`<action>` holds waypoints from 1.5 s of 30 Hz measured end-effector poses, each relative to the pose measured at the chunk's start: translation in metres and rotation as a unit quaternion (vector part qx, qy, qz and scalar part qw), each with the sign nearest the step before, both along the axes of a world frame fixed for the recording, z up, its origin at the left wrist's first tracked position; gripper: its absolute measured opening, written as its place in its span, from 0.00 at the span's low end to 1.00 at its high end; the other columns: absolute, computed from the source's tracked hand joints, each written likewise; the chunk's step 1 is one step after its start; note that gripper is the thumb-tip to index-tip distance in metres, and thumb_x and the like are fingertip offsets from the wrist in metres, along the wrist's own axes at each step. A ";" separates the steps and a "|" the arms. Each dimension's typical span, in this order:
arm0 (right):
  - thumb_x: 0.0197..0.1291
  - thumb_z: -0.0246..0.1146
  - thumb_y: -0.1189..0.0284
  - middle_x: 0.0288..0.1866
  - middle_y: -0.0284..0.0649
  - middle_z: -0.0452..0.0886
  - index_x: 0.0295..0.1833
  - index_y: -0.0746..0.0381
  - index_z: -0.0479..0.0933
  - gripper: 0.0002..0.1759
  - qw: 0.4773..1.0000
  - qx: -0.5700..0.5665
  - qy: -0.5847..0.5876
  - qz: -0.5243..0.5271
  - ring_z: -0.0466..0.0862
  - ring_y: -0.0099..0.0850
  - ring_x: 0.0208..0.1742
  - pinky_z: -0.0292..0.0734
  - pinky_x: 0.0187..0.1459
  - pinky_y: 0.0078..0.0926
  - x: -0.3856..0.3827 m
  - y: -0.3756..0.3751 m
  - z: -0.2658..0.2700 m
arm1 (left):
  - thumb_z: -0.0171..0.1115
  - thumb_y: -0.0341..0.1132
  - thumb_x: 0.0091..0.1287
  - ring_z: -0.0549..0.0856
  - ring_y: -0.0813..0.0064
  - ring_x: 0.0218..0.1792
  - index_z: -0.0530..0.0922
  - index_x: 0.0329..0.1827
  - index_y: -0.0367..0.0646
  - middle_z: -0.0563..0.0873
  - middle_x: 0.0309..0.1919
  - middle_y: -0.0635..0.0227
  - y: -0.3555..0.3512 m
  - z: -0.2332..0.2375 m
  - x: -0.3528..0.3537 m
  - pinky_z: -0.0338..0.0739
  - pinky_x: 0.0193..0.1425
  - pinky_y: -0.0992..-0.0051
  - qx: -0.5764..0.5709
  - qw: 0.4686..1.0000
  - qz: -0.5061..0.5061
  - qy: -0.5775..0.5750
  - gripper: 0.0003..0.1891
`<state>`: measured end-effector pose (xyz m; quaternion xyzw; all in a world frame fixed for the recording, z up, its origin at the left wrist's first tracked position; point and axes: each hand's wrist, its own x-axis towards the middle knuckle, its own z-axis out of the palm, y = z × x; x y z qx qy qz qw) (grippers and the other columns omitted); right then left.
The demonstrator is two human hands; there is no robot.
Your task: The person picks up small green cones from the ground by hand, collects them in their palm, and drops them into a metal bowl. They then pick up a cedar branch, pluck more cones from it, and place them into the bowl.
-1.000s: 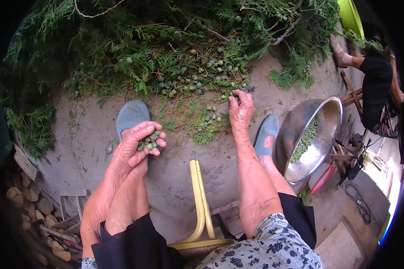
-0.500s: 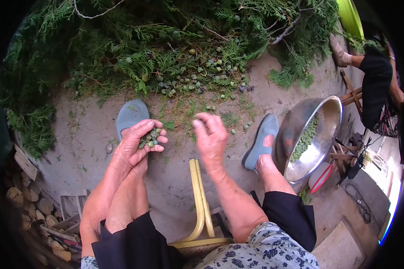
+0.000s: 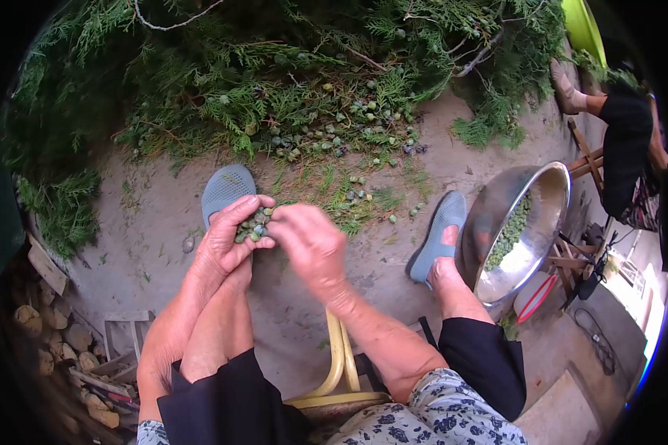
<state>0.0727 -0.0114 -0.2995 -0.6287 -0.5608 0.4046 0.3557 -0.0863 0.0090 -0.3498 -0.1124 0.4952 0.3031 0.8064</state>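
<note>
Head view, nine o'clock of centre: my left hand (image 3: 226,248) half-curls, cupping small round blue-green seed cones (image 3: 254,225), which I judge light, hard, roll-prone, best scooped by palm; right hand (image 3: 308,245) touches them, its hold hidden

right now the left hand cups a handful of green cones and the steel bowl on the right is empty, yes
No. The head view shows the steel bowl holds a heap of green cones, not empty. The left hand does cup its handful.
</note>
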 end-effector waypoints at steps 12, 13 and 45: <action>0.54 0.67 0.76 0.31 0.39 0.80 0.42 0.66 0.76 0.10 0.937 -0.104 -0.145 -0.300 0.78 0.27 0.26 0.75 0.31 0.28 0.101 0.024 -0.111 | 0.56 0.37 0.69 0.86 0.66 0.32 0.75 0.46 0.37 0.83 0.36 0.55 0.001 0.002 -0.002 0.83 0.24 0.74 0.016 0.997 -0.070 -0.032 0.11; 0.54 0.67 0.76 0.31 0.39 0.80 0.42 0.66 0.76 0.10 0.937 -0.104 -0.146 -0.301 0.78 0.27 0.26 0.75 0.31 0.28 0.102 0.022 -0.112 | 0.56 0.37 0.69 0.86 0.66 0.32 0.75 0.46 0.36 0.83 0.36 0.55 0.001 0.002 -0.003 0.83 0.24 0.74 0.017 0.997 -0.071 -0.029 0.11; 0.56 0.65 0.78 0.40 0.37 0.78 0.41 0.63 0.79 0.07 0.993 -0.049 -0.039 -0.104 0.80 0.27 0.37 0.76 0.37 0.25 0.011 -0.014 -0.028 | 0.56 0.36 0.70 0.87 0.65 0.31 0.76 0.46 0.33 0.83 0.36 0.53 0.000 0.001 -0.004 0.86 0.27 0.72 0.014 0.997 -0.054 -0.061 0.13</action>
